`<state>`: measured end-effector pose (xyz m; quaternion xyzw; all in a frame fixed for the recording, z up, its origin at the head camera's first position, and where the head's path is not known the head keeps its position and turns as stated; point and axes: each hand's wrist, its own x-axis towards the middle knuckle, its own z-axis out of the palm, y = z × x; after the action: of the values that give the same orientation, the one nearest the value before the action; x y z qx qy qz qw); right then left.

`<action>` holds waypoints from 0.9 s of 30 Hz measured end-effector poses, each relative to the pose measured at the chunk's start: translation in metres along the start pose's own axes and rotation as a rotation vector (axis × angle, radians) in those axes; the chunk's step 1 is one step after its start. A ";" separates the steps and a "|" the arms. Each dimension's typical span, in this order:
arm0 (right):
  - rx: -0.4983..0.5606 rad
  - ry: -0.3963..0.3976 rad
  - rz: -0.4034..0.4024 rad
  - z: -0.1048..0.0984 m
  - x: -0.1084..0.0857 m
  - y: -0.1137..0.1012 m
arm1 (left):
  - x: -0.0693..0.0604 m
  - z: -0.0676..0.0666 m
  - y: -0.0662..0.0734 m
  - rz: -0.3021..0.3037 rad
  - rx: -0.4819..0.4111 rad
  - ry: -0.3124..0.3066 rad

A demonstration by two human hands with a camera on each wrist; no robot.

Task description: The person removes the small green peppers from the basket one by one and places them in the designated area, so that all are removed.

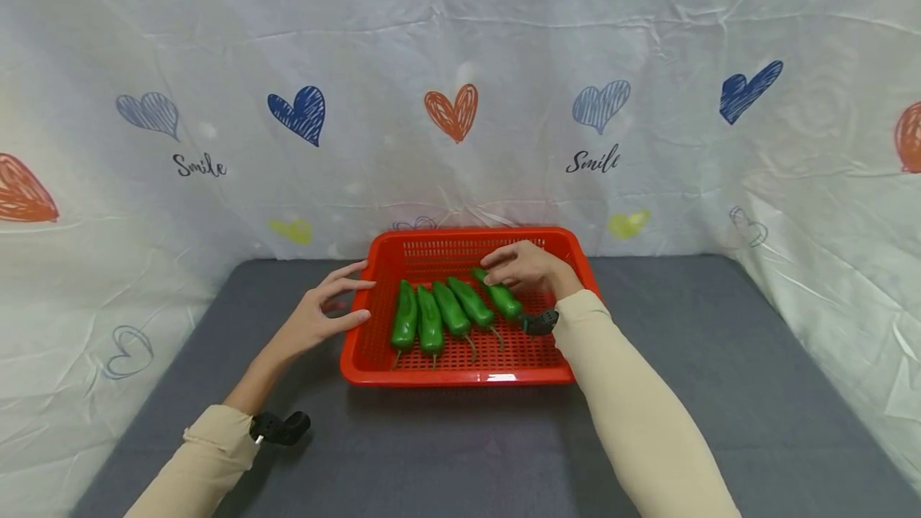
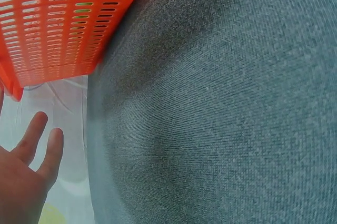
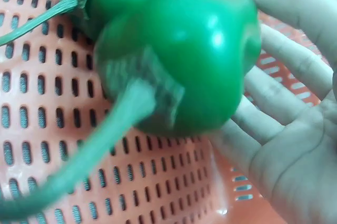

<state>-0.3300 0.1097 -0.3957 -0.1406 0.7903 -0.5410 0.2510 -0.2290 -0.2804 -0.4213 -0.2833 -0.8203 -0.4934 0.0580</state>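
Note:
Several green peppers (image 1: 430, 321) lie side by side in a red basket (image 1: 460, 378). My right hand (image 1: 528, 268) is over the rightmost pepper (image 1: 504, 300), its thumb and fingers spread loosely about the narrow end. In the right wrist view the fingers of that hand (image 3: 295, 113) extend beside and behind the large pepper (image 3: 195, 61); whether they touch it is unclear. At the basket's left rim is my left hand (image 1: 316, 314), fingers spread and their tips at the rim. The left wrist view shows part of this hand (image 2: 26, 176) below the basket's slotted wall (image 2: 58, 29).
The basket stands on a grey cloth-covered table (image 1: 460, 454). Behind it hangs a white sheet (image 1: 381, 46) printed with hearts and words. A black device is strapped to each wrist.

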 end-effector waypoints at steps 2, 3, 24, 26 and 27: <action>0.019 -0.009 -0.012 -0.001 -0.001 -0.003 | 0.001 0.000 0.000 0.001 0.001 -0.001; 0.032 -0.013 -0.017 -0.002 -0.001 -0.003 | 0.001 0.000 0.000 0.002 -0.001 -0.002; 0.141 0.003 -0.050 -0.029 -0.013 -0.034 | -0.001 0.002 0.000 -0.007 -0.078 -0.023; 0.151 0.004 -0.057 -0.032 -0.015 -0.039 | -0.001 0.003 0.000 -0.004 -0.083 -0.024; 0.153 0.005 -0.060 -0.033 -0.017 -0.042 | -0.001 0.003 0.000 -0.003 -0.085 -0.024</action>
<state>-0.3359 0.1282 -0.3436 -0.1434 0.7428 -0.6073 0.2425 -0.2276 -0.2784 -0.4228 -0.2901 -0.7998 -0.5243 0.0351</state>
